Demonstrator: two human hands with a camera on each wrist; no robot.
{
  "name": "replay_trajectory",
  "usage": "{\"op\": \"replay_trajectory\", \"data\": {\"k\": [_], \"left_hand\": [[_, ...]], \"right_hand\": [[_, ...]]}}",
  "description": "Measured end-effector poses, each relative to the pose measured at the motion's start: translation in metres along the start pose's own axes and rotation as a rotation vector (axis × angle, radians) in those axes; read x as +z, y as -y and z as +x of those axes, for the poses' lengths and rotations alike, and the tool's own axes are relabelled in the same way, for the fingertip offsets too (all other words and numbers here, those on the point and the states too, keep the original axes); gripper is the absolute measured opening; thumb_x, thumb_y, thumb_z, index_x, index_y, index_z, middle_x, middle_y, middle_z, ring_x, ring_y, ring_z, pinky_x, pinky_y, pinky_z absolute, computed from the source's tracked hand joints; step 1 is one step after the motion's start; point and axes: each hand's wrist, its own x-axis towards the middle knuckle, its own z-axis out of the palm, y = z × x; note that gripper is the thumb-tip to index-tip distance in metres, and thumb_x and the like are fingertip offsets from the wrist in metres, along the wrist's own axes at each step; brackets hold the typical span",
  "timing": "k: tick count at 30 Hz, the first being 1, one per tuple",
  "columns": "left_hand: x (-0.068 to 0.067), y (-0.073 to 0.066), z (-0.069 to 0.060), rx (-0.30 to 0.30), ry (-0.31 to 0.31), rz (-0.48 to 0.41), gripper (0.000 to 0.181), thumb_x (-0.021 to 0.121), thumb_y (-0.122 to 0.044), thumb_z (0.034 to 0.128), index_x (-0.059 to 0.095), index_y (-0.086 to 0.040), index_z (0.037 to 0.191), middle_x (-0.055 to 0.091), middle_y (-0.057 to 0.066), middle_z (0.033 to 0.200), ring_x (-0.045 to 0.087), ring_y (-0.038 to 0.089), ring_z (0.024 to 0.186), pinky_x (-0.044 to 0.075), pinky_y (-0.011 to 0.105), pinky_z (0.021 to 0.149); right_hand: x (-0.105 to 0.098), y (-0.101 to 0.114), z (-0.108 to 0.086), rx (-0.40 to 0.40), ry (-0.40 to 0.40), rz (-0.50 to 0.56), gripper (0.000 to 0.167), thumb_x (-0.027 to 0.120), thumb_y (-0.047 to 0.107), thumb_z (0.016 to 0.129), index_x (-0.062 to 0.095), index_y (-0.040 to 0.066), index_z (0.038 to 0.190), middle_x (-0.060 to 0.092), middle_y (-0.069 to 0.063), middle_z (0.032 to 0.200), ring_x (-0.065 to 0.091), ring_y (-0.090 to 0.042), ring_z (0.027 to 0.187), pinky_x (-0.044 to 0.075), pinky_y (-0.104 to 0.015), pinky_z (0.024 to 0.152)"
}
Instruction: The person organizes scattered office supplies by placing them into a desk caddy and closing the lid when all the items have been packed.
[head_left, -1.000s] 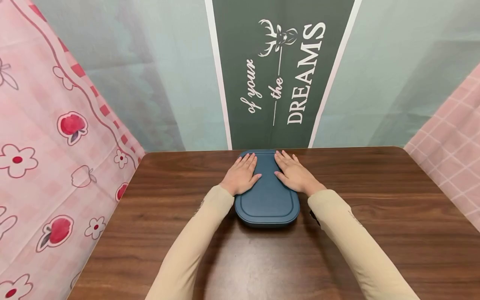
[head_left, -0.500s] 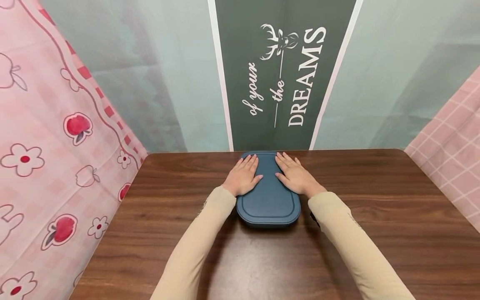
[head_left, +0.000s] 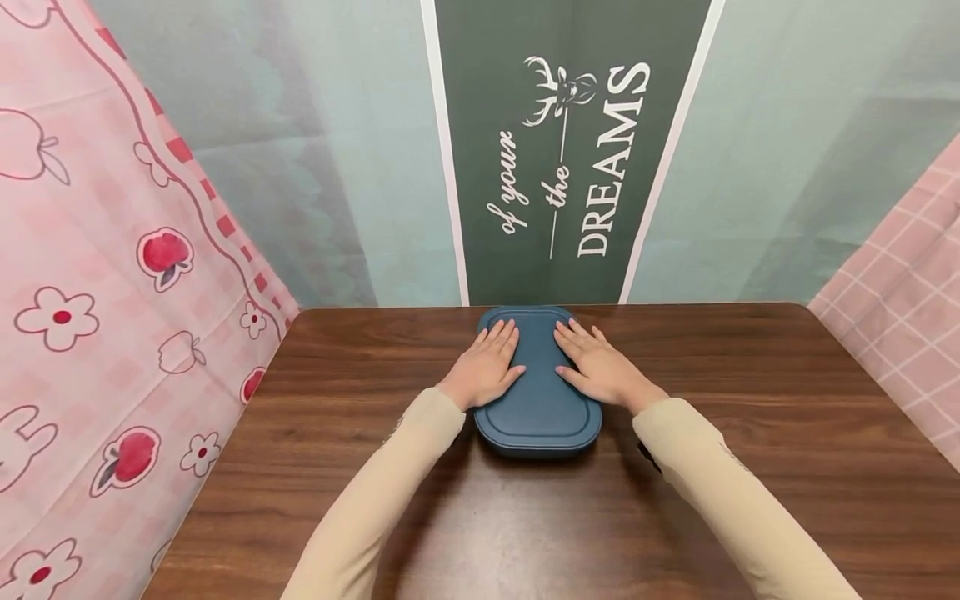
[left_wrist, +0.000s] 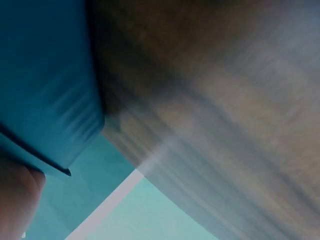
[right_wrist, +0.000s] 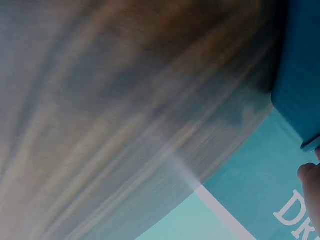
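A dark blue box with a lid (head_left: 536,408) and rounded corners lies near the far edge of the table, its long side pointing away from me. On the left part of its lid rests my left hand (head_left: 483,367), fingers straight and thumb toward the middle. My right hand (head_left: 603,367) lies over the right edge of the lid in the same way, fingers stretched forward. In the left wrist view the box's side wall (left_wrist: 50,75) and part of a finger (left_wrist: 20,195) show. The right wrist view catches the box's other side (right_wrist: 302,70) and a fingertip (right_wrist: 310,175).
The brown wood-grain table (head_left: 750,400) extends around the box. Behind it hangs a green cloth (head_left: 510,250) with white lettering and a deer head. A pink patterned curtain (head_left: 112,275) borders the left, and a pink checked one (head_left: 907,300) the right.
Both hands have slid slightly toward me along the lid, the right one also a little outward. The head view has shifted slightly. The box stays in place on the table.
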Motion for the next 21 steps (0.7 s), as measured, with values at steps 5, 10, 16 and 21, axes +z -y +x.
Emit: {"op": "replay_trajectory", "data": {"k": [5, 10, 16, 21], "left_hand": [[0.005, -0.005, -0.017, 0.041, -0.029, 0.026, 0.060, 0.033, -0.039, 0.1026, 0.021, -0.004, 0.150, 0.012, 0.008, 0.157, 0.004, 0.021, 0.144, 0.006, 0.036, 0.115], [0.008, -0.008, -0.025, 0.055, -0.034, 0.056, 0.058, 0.033, -0.037, 0.1029, 0.022, -0.005, 0.150, 0.014, 0.006, 0.157, 0.006, 0.020, 0.144, 0.006, 0.035, 0.115], [0.010, -0.009, -0.027, 0.055, -0.028, 0.056, 0.057, 0.030, -0.037, 0.1035, 0.021, -0.005, 0.150, 0.014, 0.006, 0.156, 0.008, 0.019, 0.144, 0.005, 0.034, 0.115], [0.012, -0.008, -0.027, 0.055, -0.035, 0.056, 0.057, 0.030, -0.037, 0.1035, 0.021, -0.005, 0.150, 0.015, 0.006, 0.156, 0.008, 0.020, 0.144, 0.005, 0.034, 0.115]], "right_hand": [[0.003, 0.010, -0.018, -0.063, -0.042, 0.014, 0.062, 0.049, 0.030, 0.097, 0.031, -0.004, 0.145, 0.025, -0.017, 0.152, 0.014, -0.034, 0.142, 0.007, -0.056, 0.111], [0.008, 0.015, -0.029, -0.090, -0.070, 0.048, 0.060, 0.049, 0.026, 0.096, 0.031, -0.005, 0.144, 0.025, -0.018, 0.152, 0.013, -0.035, 0.142, 0.009, -0.056, 0.111], [0.012, 0.014, -0.029, -0.094, -0.071, 0.060, 0.060, 0.049, 0.024, 0.096, 0.029, -0.008, 0.144, 0.023, -0.020, 0.152, 0.012, -0.036, 0.142, 0.011, -0.050, 0.113], [0.011, 0.014, -0.029, -0.100, -0.068, 0.063, 0.060, 0.049, 0.023, 0.096, 0.029, -0.008, 0.144, 0.023, -0.021, 0.152, 0.013, -0.035, 0.142, 0.014, -0.047, 0.113]]}}
